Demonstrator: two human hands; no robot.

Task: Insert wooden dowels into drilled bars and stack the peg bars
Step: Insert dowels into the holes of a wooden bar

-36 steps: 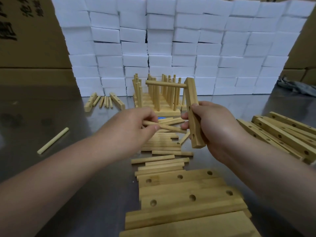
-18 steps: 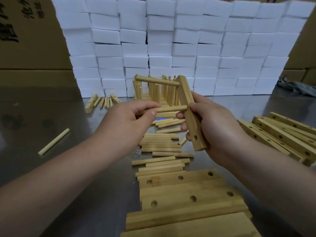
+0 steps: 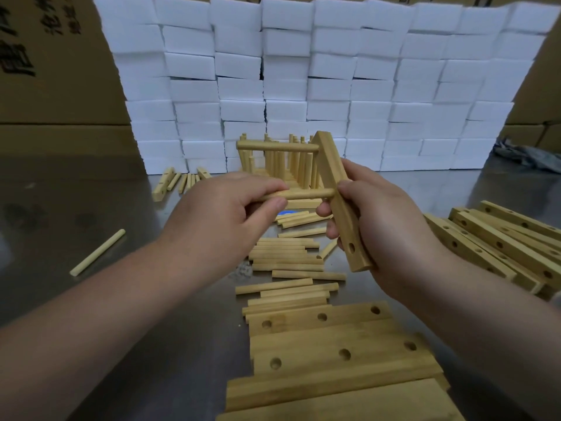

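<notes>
bar (image 3: 339,198): pale smooth wood; dowels (image 3: 285,256): matt wood; table (image 3: 76,299): glossy metal; blocks (image 3: 328,71): white matt foam

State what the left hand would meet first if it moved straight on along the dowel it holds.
The bar in the right hand: the dowel runs from the left hand straight to its face, so the hand would probably reach that bar first.

Bare steel table (image 3: 76,192) at 9 o'clock holds one stray dowel (image 3: 97,252); drilled bars (image 3: 501,238) crowd 3 o'clock; a foam-block wall (image 3: 303,71) closes 12.
</notes>
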